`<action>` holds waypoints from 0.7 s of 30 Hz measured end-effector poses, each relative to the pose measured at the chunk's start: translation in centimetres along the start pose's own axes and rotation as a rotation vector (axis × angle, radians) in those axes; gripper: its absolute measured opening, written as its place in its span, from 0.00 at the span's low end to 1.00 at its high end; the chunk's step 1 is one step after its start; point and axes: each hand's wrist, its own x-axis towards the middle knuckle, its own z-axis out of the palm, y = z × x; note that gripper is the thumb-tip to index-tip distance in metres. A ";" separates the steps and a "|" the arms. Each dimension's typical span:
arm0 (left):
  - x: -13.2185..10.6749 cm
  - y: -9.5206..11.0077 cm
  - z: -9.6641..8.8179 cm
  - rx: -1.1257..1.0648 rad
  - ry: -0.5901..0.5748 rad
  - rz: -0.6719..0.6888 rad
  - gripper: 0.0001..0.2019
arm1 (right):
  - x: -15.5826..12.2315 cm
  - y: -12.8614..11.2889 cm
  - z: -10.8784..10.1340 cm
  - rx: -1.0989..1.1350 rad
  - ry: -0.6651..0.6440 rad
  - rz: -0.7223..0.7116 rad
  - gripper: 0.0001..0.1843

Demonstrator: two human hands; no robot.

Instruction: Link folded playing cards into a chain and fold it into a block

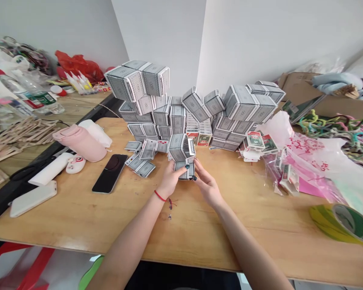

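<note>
Just above the middle of the table I hold a box folded from grey-backed playing cards (179, 148); one side of it stands open. My left hand (171, 177) grips it from the left, thumb across the lower cards. From the right, the fingers of my right hand (206, 183) press against the lower edge. Loose folded playing cards (140, 166) lie left of my hands, a few showing red faces. Behind them stand stacked card boxes (142, 114) on the left and more card boxes (245, 106) on the right.
Red and green card packs (255, 141) sit right of the stacks, beside crumpled plastic bags (317, 157). A roll of tape (341, 223) is near the right edge. To the left lie a phone (110, 173), a pink bottle (80, 143) and a white power bank (33, 198).
</note>
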 end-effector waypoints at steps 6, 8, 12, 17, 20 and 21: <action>-0.1 0.2 -0.3 -0.037 -0.005 -0.004 0.21 | 0.2 1.3 -0.7 -0.169 -0.116 -0.131 0.29; -0.2 0.4 -0.1 -0.022 -0.004 -0.005 0.21 | 0.1 1.9 -0.9 -0.221 -0.106 -0.159 0.29; -0.4 0.7 0.1 0.001 -0.004 0.003 0.22 | 0.0 2.5 -0.9 -0.333 -0.094 -0.223 0.28; -0.2 0.4 0.1 -0.016 -0.006 -0.012 0.23 | 0.0 2.9 -1.3 -0.544 -0.058 -0.362 0.25; -0.1 0.2 -0.1 -0.009 -0.007 -0.022 0.24 | 0.1 3.0 -1.8 -0.677 -0.052 -0.463 0.24; -0.1 0.2 -0.1 -0.004 -0.006 -0.024 0.24 | 0.1 3.0 -1.9 -0.706 -0.063 -0.487 0.25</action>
